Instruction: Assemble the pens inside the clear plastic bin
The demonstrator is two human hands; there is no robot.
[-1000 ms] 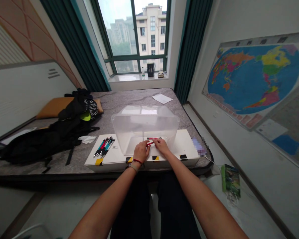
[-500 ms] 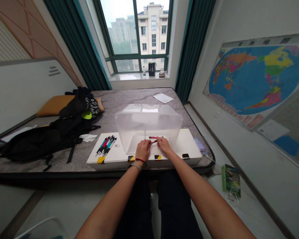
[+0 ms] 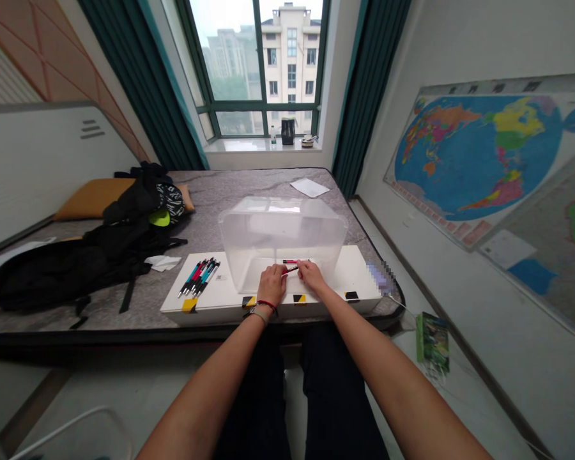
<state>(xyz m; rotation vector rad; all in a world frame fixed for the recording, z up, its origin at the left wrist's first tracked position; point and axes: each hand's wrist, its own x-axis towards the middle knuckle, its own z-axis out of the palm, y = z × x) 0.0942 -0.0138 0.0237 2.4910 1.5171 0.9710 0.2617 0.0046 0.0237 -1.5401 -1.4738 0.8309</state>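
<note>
My left hand (image 3: 271, 285) and my right hand (image 3: 311, 276) meet at the opening of a clear plastic bin (image 3: 287, 233). Between them is a slim dark pen (image 3: 292, 269), its left end in my left fingers and its right end pinched in my right. Just behind it, inside the bin, lies a red pen (image 3: 290, 261), partly hidden by my right hand. The bin seems to rest on its side, opening towards me, on a flat white box (image 3: 349, 271). At the box's left end lies a bunch of several pens (image 3: 200, 276), black, red and teal.
The white box sits along the near edge of a grey mattress (image 3: 211, 191). A black backpack (image 3: 100, 259) and a crumpled tissue (image 3: 163, 262) lie to the left. Behind the bin is a sheet of paper (image 3: 309, 187). A blurred-out device (image 3: 381, 278) with a cable lies at right.
The pen between my hands has tilted slightly and shows more of its length. The view has shifted a little to the right; the bin and the bunch of pens stay put.
</note>
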